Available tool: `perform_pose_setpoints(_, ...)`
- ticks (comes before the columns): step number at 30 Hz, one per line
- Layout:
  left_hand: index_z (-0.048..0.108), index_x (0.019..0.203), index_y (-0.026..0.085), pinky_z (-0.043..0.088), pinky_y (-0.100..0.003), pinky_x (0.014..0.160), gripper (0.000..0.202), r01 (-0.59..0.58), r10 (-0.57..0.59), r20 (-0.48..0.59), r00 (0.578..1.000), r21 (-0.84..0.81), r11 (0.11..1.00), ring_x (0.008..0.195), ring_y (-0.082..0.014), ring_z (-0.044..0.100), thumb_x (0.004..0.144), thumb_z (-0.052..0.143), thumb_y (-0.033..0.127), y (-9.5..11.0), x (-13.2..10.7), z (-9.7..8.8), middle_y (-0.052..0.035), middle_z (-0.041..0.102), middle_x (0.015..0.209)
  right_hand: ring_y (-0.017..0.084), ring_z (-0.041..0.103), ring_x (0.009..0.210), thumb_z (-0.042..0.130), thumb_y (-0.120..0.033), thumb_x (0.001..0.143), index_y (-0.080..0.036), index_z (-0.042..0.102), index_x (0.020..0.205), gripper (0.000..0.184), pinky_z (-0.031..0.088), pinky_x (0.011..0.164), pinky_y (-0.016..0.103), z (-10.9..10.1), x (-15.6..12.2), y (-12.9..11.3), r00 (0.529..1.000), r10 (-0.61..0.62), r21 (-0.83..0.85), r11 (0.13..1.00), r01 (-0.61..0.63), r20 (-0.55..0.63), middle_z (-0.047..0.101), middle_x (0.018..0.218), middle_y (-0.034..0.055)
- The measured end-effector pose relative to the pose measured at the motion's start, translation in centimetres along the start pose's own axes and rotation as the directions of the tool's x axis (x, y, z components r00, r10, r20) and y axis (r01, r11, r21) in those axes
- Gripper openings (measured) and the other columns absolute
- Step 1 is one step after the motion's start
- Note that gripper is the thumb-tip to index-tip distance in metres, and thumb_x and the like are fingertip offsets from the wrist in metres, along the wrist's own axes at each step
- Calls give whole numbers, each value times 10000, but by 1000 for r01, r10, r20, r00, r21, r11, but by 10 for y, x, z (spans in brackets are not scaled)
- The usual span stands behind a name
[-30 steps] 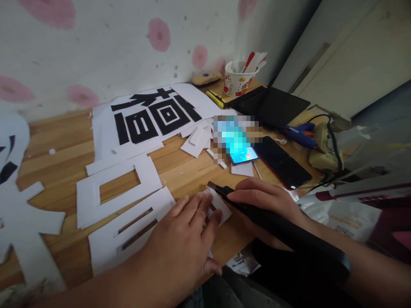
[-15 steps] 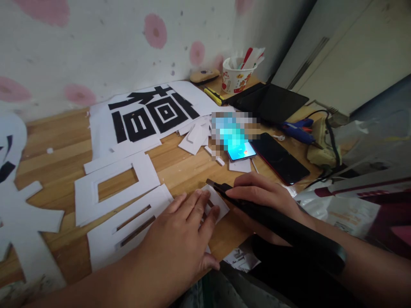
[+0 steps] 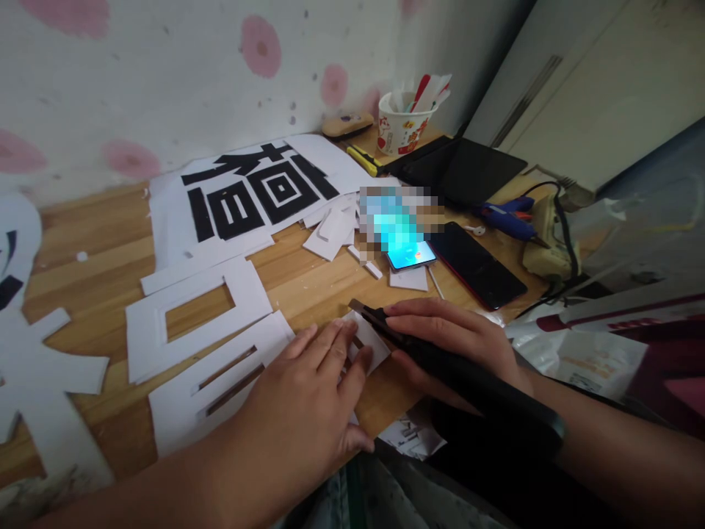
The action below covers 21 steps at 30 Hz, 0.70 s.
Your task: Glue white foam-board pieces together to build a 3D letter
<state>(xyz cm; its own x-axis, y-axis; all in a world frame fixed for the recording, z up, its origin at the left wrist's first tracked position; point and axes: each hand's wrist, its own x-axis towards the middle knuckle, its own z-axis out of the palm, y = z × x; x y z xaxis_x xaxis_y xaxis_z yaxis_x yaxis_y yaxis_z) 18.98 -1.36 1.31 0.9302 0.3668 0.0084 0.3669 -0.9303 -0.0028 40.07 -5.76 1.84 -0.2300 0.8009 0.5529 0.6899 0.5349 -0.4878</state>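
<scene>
While pinning a white cutout point(image 3: 370, 339) to the surface point(image 3: 308, 283) with left hand point(image 3: 308, 408) — flat, unclenched. Gripping a black cutter point(image 3: 443, 365) in right hand point(image 3: 465, 342), tip at the cutout.

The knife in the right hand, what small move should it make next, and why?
Probably pull the knife back along the white piece: its tip sits at the far edge, and the left hand presses the piece flat beside the blade.
</scene>
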Motion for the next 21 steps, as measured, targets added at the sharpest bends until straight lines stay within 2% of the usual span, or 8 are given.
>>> perform_pose_setpoints(7,507,1253,103,326,-507,1039,773,-9,9,9,1000,-11,1000,1291,-356,391,736,493,676,0,0,-2,-243,448,1368,192,666,944,623,-129,765,-182,623,1013,253,575,783,291,2,-6,-2,999,19,44,999,-17,-28,679,1045,123)
perform_pose_setpoints(21,501,1265,104,329,-519,1034,774,-8,8,21,1000,-15,1000,1283,-357,400,739,489,671,1,0,-4,-236,449,1370,190,668,943,616,-128,777,-201,621,1023,257,575,783,283,0,-8,-3,999,26,31,999,-25,-31,677,1050,111)
